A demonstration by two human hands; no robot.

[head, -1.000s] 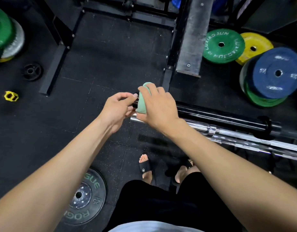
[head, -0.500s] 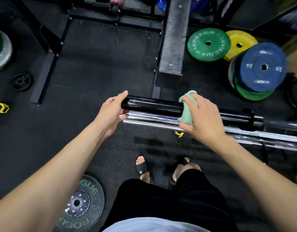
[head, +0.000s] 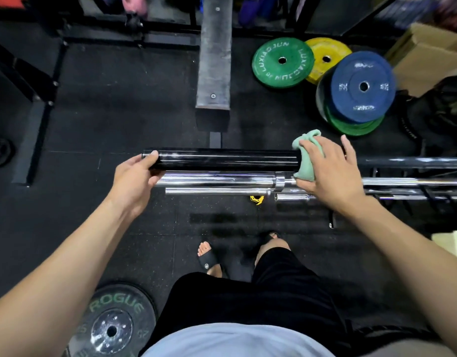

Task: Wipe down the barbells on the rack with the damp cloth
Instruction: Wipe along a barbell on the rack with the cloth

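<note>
A black barbell [head: 225, 158] lies across the rack, its thick sleeve pointing left. My left hand [head: 134, 177] holds the free end of that sleeve, thumb on top and fingers underneath. My right hand [head: 328, 171] grips the green damp cloth [head: 306, 157] wrapped round the bar at the inner end of the sleeve. Just below lie chrome barbells [head: 217, 179], side by side and stacked lower on the same rack.
Green [head: 283, 61], yellow [head: 326, 57] and blue [head: 362, 87] plates lean at the back right by a cardboard box [head: 428, 55]. A grey bench pad [head: 214, 52] stands beyond the bars. A black plate [head: 111, 328] lies by my feet; a yellow collar [head: 257, 199] is on the floor.
My right hand slid the cloth rightward along the black sleeve from its free end to its inner end. My left hand stayed at the sleeve's free end and took hold of it.
</note>
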